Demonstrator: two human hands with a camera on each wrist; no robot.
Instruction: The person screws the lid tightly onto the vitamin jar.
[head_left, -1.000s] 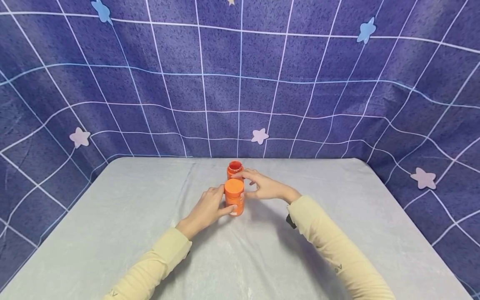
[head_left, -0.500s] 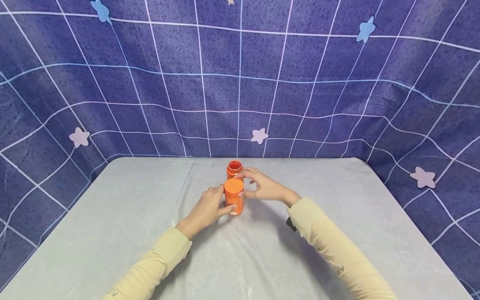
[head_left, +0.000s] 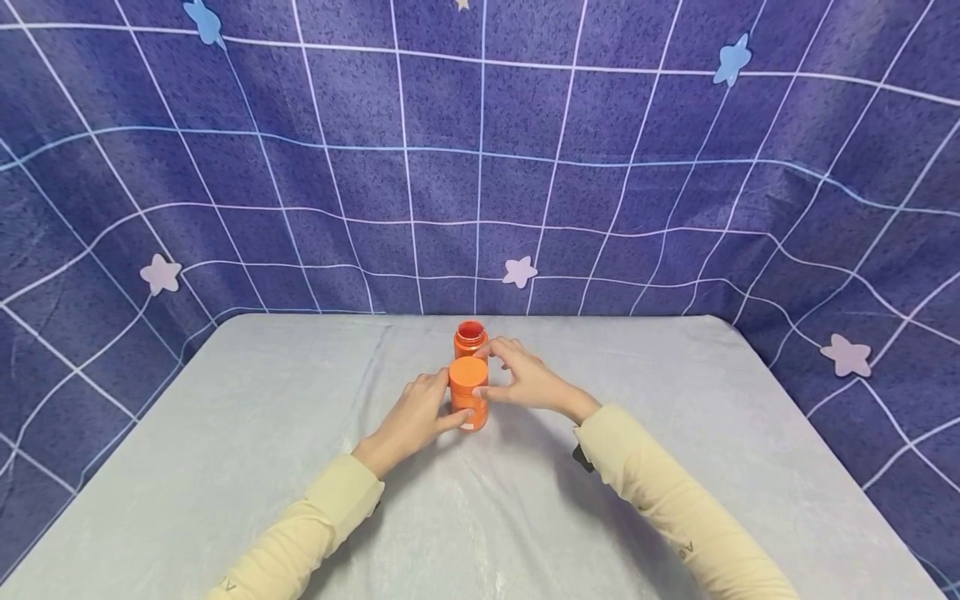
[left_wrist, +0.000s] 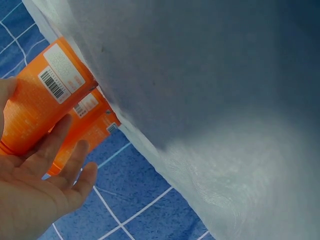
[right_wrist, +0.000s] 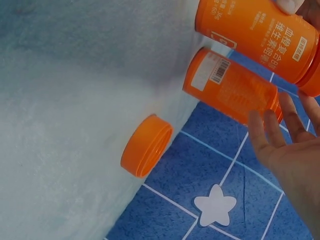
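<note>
We see the left hand (head_left: pixel 411 417) grasping the capped bottle (head_left: pixel 465 403) upright on the table (head_left: pixel 637 367), the open bottle (head_left: pixel 471 338) half hidden behind, and the right hand (head_left: pixel 528 380) pinching the front lid (head_left: pixel 468 372); a slack left grip could let both turn. We find the loose cap (right_wrist: pixel 145 147) only by right wrist.

– What stands mid-frame?
– The front bottle (head_left: pixel 462 399) on the table (head_left: pixel 247 450), rear bottle (head_left: pixel 467 345) behind, backdrop (head_left: pixel 442 187) beyond.
– Flanking them?
– Left hand (head_left: pixel 412 417) at left, right hand (head_left: pixel 534 382) at right.
– And elsewhere?
– A cap (right_wrist: pixel 145 146) on the table, below and left of both bottles in the right wrist view.
</note>
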